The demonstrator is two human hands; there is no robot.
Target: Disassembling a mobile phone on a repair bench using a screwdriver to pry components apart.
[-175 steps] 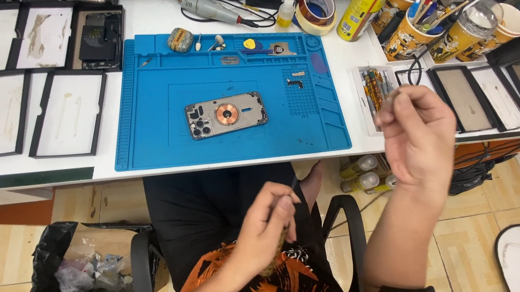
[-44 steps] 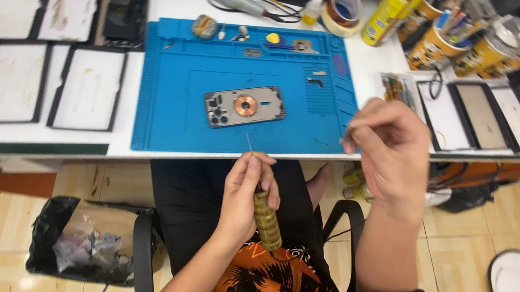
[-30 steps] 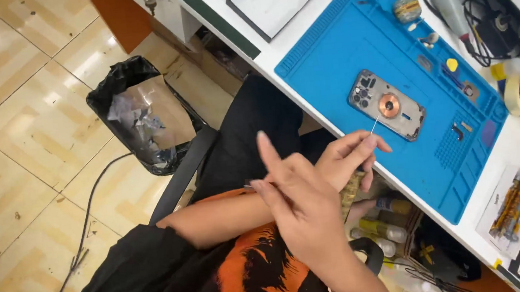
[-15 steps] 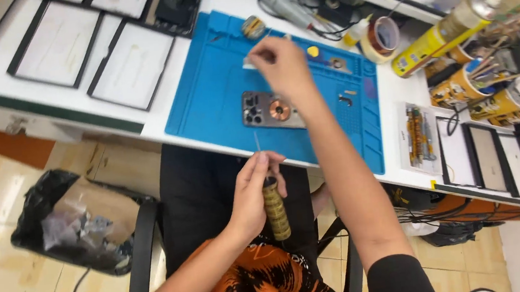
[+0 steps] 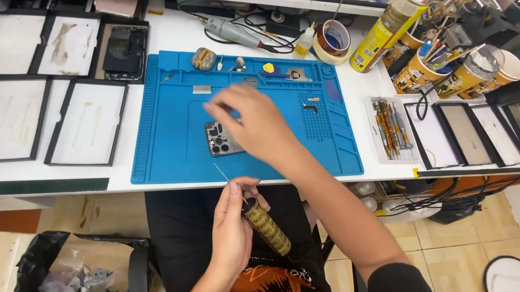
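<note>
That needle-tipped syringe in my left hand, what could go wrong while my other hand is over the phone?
1. The left hand holds the syringe off the table edge, its thin needle tip pointing up near the right hand; it could prick the forearm.
2. The right hand hides part of the opened phone, so it may knock small parts on the blue mat.

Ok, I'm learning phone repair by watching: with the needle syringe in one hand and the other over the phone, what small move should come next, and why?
Probably lower the right hand to steady the phone on the blue mat. The left hand holds the syringe off the bench, needle up, while the right hovers over the phone.
</note>
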